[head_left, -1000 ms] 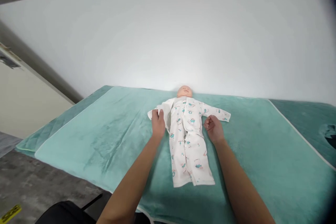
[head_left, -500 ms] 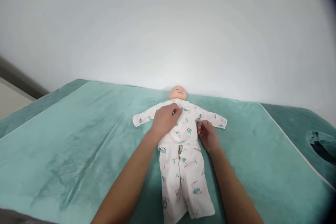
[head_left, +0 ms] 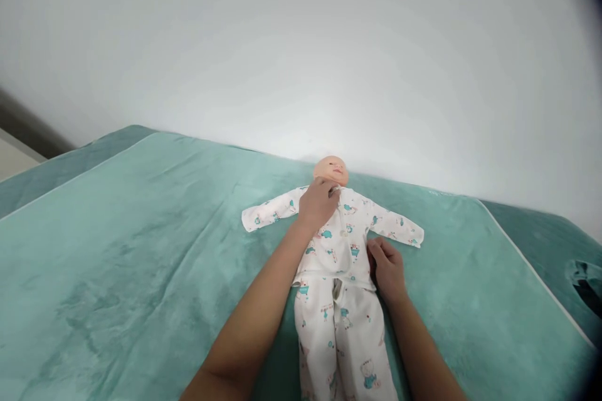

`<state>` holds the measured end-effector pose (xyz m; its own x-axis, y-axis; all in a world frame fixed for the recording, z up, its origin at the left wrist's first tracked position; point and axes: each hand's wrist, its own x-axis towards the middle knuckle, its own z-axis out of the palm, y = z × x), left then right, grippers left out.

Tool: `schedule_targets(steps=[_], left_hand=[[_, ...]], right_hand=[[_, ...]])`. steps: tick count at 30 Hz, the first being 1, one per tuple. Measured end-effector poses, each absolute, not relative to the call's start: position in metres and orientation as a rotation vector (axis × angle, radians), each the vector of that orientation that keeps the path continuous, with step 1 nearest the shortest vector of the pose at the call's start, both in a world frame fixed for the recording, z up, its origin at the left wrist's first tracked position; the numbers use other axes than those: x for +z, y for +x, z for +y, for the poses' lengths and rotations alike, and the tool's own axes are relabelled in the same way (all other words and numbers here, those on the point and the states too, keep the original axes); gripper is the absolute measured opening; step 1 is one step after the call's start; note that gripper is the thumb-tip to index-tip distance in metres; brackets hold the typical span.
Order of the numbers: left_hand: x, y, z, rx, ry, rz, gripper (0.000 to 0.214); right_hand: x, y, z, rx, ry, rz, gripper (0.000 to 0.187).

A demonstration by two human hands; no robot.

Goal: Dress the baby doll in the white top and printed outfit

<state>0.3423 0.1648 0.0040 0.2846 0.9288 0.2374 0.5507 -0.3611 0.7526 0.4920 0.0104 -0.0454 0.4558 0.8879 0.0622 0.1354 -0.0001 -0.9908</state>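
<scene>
A baby doll point(head_left: 332, 168) lies on its back, its head toward the wall and its arms spread. It wears a white printed shirt point(head_left: 350, 216) and matching trousers point(head_left: 362, 332). At the shirt's collar, just below the doll's chin, my left hand point(head_left: 320, 203) is closed with its fingertips on the cloth. My right hand point(head_left: 388, 266) is closed at the shirt's right-hand side, under the sleeve, its thumb and fingers pinching the side edge. The sleeves reach past the doll's hands, which are hidden.
Under the doll spreads a light green sheet point(head_left: 155, 250) with creases on the left, over a darker green bed cover point(head_left: 531, 232). A pale wall point(head_left: 301, 44) rises behind. Something clear and dark point(head_left: 586, 282) rests at the right edge.
My left hand has moved up the doll's chest to the collar. My right hand's fingers have closed in at the shirt's side. The view has shifted slightly.
</scene>
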Motion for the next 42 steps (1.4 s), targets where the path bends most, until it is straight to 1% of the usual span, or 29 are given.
schedule_targets(steps=[2, 3, 5, 8, 10, 12, 15, 18, 20, 24, 29, 32, 36, 42], left_hand=[[0.006, 0.340, 0.167, 0.958, 1.928, 1.282, 0.014], [0.007, 0.339, 0.167, 0.983, 1.875, 1.266, 0.012], [0.010, 0.337, 0.168, 1.030, 1.783, 1.241, 0.009], [0.012, 0.334, 0.167, 1.068, 1.707, 1.183, 0.008], [0.012, 0.332, 0.167, 1.101, 1.660, 1.149, 0.009], [0.011, 0.332, 0.167, 1.150, 1.611, 1.136, 0.010], [0.010, 0.332, 0.168, 1.201, 1.532, 1.148, 0.011], [0.010, 0.334, 0.168, 1.198, 1.474, 1.148, 0.012], [0.011, 0.335, 0.167, 1.187, 1.468, 1.139, 0.012], [0.013, 0.335, 0.166, 1.166, 1.503, 1.122, 0.012], [0.019, 0.334, 0.163, 1.110, 1.496, 1.062, 0.012], [0.027, 0.334, 0.158, 1.089, 1.413, 1.013, 0.012], [0.035, 0.337, 0.153, 1.080, 1.279, 0.962, 0.013], [0.026, 0.342, 0.156, 1.025, 1.248, 0.972, 0.015]], right_hand=[[-0.027, 0.484, 0.025, 0.536, -1.497, -1.005, 0.031], [-0.017, 0.480, 0.035, 0.466, -1.511, -1.044, 0.031], [0.003, 0.473, 0.057, 0.390, -1.596, -1.169, 0.032], [0.024, 0.466, 0.092, 0.347, -1.924, -1.356, 0.035], [0.031, 0.461, 0.111, 0.323, -2.117, -1.390, 0.041], [0.031, 0.455, 0.125, 0.266, -2.203, -1.409, 0.043], [0.024, 0.451, 0.136, 0.180, -2.223, -1.489, 0.036], [0.015, 0.459, 0.139, 0.227, -2.139, -1.484, 0.027], [0.011, 0.466, 0.139, 0.334, -2.016, -1.371, 0.025], [0.009, 0.472, 0.133, 0.586, -1.681, -0.995, 0.025], [0.010, 0.459, 0.123, 0.652, -1.433, -0.793, 0.026], [0.011, 0.453, 0.118, 0.711, -1.362, -0.735, 0.026], [0.011, 0.452, 0.114, 0.707, -1.379, -0.748, 0.027], [0.004, 0.459, 0.117, 0.718, -1.378, -0.815, 0.026]])
